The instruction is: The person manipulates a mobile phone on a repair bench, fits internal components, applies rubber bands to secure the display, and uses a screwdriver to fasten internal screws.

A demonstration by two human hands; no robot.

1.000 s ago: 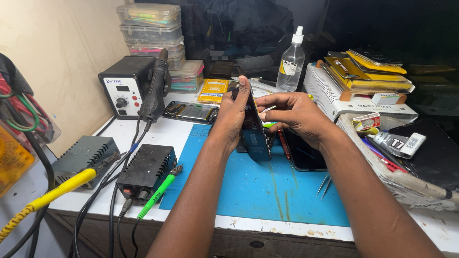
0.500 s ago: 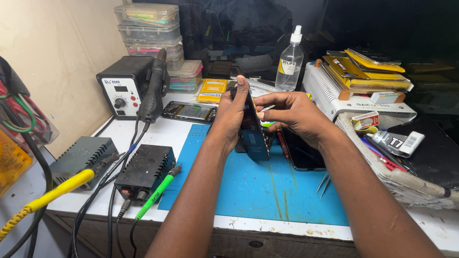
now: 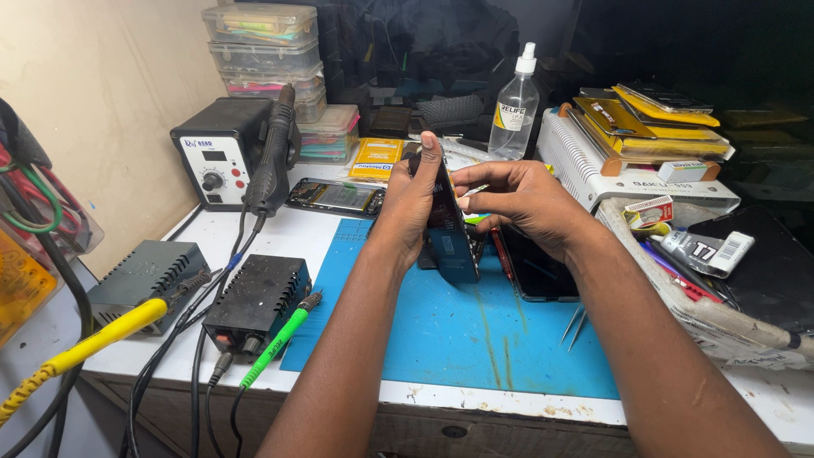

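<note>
The left hand is closed in a firm grip around a dark phone, which stands on its edge, upright and slightly tilted, over the far part of the blue mat at the middle of the counter. The right hand comes in from the right, its fingers pinched at the phone's upper edge; what the fingertips grip is too small to tell. Just right of the phone a black screen panel lies flat on the mat, with metal tweezers near it. Far left of the hands lies an opened phone frame, and further left stands a black hot-air station with its handle docked. Two black power boxes sit on the near left, with a green-handled tool and a yellow-handled tool among tangled cables. A clear spray bottle stands far behind the hands, and stacked plastic boxes rise at far left.
</note>
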